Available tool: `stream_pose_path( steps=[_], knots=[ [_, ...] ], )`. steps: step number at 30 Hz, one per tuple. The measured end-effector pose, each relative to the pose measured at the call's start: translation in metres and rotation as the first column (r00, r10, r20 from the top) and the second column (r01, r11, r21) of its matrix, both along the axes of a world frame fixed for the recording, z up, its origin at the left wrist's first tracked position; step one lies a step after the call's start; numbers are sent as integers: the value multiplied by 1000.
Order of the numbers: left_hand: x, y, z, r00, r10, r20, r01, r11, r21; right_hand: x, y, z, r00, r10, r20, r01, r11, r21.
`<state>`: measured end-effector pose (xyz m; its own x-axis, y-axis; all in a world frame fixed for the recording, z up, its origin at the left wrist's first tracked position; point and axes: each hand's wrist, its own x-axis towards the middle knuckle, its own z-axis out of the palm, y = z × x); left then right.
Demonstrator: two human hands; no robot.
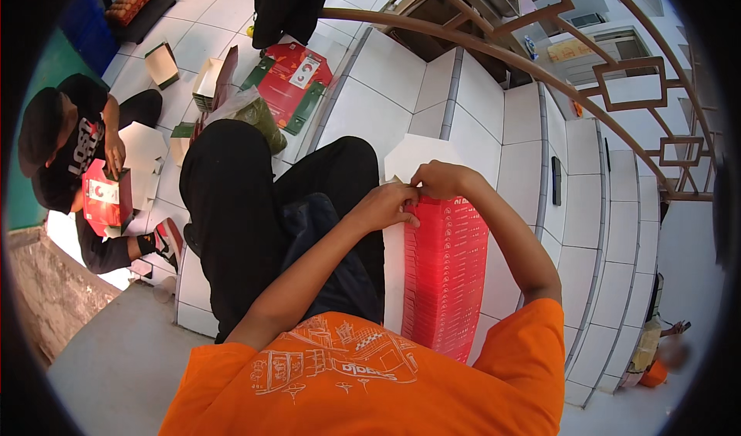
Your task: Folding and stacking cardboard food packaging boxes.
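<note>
A long row of red printed carton pieces (pixel 446 278), packed tightly together, lies on the tiled step at my right side. At its far end both hands meet, fingers bent and pressed together. My left hand (pixel 386 207) pinches the near left corner of a white cardboard piece (pixel 421 157) that spreads out beyond the row. My right hand (pixel 446 180) grips the same edge just to the right, close above the foremost red carton. My fingers hide the exact spot where they hold it.
White tiled steps (pixel 517 174) rise on the right beneath a brown metal railing (pixel 494 42). On the left a seated person (pixel 81 139) holds a red box (pixel 104 197). A flattened red-green carton (pixel 289 85), open boxes (pixel 207 81) and a bag of green stuff (pixel 261 119) lie ahead.
</note>
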<state>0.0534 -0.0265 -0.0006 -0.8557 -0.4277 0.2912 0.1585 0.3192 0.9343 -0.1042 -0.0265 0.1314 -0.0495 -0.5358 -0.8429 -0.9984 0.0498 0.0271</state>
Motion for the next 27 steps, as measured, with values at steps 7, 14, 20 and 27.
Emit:
stream_pose_path(
  steps=[7,14,20,27],
  knots=[
    [-10,20,-1,992,127,-11,-127,980,-155,-11,-8,-2,1000,-20,0,20,976,219],
    [4,27,15,967,177,183,-170,984,-52,-51,8,35,801,-443,404,502,864,-48],
    [11,3,43,982,188,18,-189,973,133,-114,134,31,558,-324,764,830,200,-521],
    [-25,31,37,989,95,112,-111,983,149,-83,166,-44,187,-239,953,982,62,-177]
  ],
)
